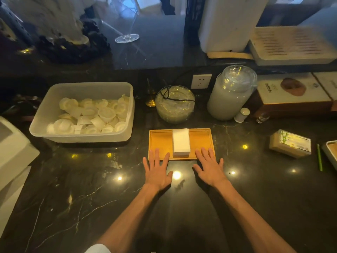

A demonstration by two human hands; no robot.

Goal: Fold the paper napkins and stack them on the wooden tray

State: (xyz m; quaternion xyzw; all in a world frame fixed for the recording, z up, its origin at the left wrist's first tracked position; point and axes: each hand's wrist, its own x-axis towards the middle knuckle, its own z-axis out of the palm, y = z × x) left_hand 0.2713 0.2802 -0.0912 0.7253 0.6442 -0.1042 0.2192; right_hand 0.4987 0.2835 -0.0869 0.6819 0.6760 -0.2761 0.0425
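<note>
A shallow wooden tray (161, 138) lies on the dark marble counter straight ahead. A neat stack of folded white paper napkins (181, 142) stands in its middle, long side pointing away from me. My left hand (158, 171) rests flat on the counter with fingers spread, its fingertips over the tray's near left rim. My right hand (209, 168) lies flat and spread too, fingertips over the near right rim. Neither hand holds anything, and neither touches the stack.
A translucent plastic bin (54, 105) of small white cups sits at the left. Behind the tray stand a glass bowl (175, 105) and a large lidded jar (230, 94). A wrapped napkin pack (290, 143) and a green pen (319, 157) lie at the right.
</note>
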